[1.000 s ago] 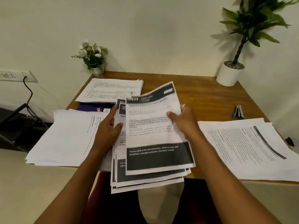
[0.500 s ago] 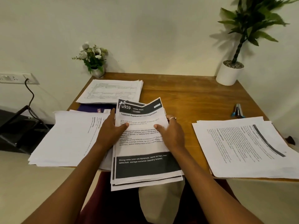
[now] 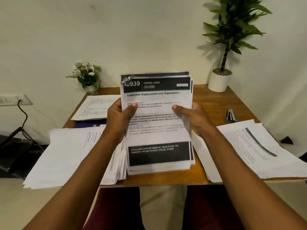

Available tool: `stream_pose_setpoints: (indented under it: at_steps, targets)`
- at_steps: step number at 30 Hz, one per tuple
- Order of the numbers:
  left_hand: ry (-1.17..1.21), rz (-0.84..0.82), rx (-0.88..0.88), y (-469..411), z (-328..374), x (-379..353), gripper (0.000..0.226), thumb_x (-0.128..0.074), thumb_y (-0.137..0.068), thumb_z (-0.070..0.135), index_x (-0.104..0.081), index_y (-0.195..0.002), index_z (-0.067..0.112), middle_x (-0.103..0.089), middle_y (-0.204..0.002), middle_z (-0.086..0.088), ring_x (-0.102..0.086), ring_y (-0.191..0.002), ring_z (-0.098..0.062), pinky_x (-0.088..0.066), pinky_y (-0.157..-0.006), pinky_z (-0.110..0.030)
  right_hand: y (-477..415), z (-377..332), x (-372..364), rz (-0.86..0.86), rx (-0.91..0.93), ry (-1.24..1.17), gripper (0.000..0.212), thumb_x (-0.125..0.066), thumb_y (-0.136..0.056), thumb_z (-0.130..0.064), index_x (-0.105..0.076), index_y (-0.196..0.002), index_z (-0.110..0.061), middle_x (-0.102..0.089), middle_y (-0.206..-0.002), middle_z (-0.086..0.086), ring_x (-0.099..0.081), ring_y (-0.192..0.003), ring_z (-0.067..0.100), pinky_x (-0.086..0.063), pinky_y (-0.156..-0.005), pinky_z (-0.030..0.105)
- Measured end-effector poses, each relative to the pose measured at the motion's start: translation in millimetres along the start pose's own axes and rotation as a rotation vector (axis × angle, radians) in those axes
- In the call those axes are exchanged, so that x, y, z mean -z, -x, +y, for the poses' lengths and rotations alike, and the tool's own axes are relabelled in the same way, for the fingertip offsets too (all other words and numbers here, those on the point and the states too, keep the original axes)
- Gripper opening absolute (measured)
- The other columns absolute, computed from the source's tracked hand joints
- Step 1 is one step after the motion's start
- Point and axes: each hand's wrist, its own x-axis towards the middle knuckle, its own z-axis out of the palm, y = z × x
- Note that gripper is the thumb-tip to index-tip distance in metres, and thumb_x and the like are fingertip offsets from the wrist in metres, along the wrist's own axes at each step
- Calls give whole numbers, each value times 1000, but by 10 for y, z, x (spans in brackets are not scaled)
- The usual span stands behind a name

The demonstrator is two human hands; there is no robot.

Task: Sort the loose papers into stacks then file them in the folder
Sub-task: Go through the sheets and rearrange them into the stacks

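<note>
You face a pale wall [image 3: 149, 30] with a wooden table [image 3: 212, 107] pushed against it. A wide stack of white sheets [image 3: 66, 155] covers the table's left side and overhangs its edge. A second printed stack [image 3: 249, 151] lies on the right. A smaller pile [image 3: 96, 107] sits at the far left, overlapping a purple folder [image 3: 88, 124]. A tall plant in a white pot [image 3: 220, 82] stands in the far right corner and a small pot of white flowers [image 3: 86, 75] in the far left. A blue and silver tool [image 3: 230, 115] lies near the right stack. A wall socket [image 3: 16, 100] with a dark cable sits off to the left.

Half a second ago your bundle of papers [image 3: 157, 123] lay nearly flat at the near edge, with both hands on top of it. Now you have raised it on end between the two side stacks. Your left hand [image 3: 118, 120] grips its left edge and your right hand [image 3: 192, 118] grips its right edge, each thumb across the printed front.

The bundle's long axis runs up and down, close to upright. Its printed face is turned to you, with the dark "2939 DINING AREA" header at the top towards the wall. The lower edge sits down by the table's front edge; whether it touches the wood cannot be told.
</note>
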Motion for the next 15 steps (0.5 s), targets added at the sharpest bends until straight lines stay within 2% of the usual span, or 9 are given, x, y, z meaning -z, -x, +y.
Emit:
stream_pose_setpoints:
  at_steps: [2, 3, 6, 8, 11, 13, 15]
  targets:
    - [33, 0, -87, -34, 224, -151, 23, -69, -96, 21, -67, -119, 18, -75, -117, -10, -73, -106, -33, -62, -81, -48, 28, -293, -36, 82, 179, 94, 19, -79, -87, -21, -74, -105, -26, -79, -106, 0, -76, -98, 23, -63, -83, 39]
    - [22, 5, -129, -48, 345, -219, 20, -71, -94, 26, -70, -114, 27, -76, -115, -7, -74, -104, -29, -63, -78, -43, 51, -426, -72, 114, 264, 120, 12, -78, -89, -24, -76, -98, -31, -79, -104, -2, -77, -95, 21, -63, -81, 37]
    - [-67, 2, -208, -54, 556, -343, 13, -76, -88, 45, -70, -97, 52, -77, -108, 9, -76, -96, -15, -62, -71, -28, 158, -640, -150, 152, 412, 135, 8, -76, -87, -38, -77, -94, -43, -79, -102, -8, -77, -93, 15, -63, -73, 30]
    - [-126, -9, -194, -46, 450, -345, 14, -74, -88, 49, -68, -101, 49, -77, -106, 11, -76, -95, -13, -61, -70, -24, 194, -517, -145, 176, 373, 181, 7, -74, -89, -41, -74, -96, -39, -79, -99, -11, -77, -90, 13, -62, -69, 26]
    - [-262, -33, -72, 69, -3, -266, 23, -71, -93, 44, -68, -111, 30, -78, -103, 12, -76, -94, -13, -63, -74, -30, 233, -39, -102, 214, 175, 358, 14, -70, -94, -42, -70, -103, -31, -78, -93, -10, -75, -89, 14, -61, -69, 28]
    - [-302, -41, -38, 140, -217, -216, 29, -71, -92, 48, -68, -115, 30, -78, -104, 11, -76, -94, -13, -63, -73, -29, 264, 194, -68, 253, 81, 382, 24, -68, -95, -45, -68, -109, -26, -75, -94, -11, -72, -88, 9, -58, -66, 24]
    - [-249, -36, -52, 162, -266, -192, 31, -72, -91, 52, -69, -115, 33, -78, -106, 8, -76, -95, -16, -62, -70, -25, 278, 272, -49, 276, 64, 327, 22, -68, -95, -47, -67, -104, -26, -76, -84, -14, -73, -78, 3, -54, -55, 15]
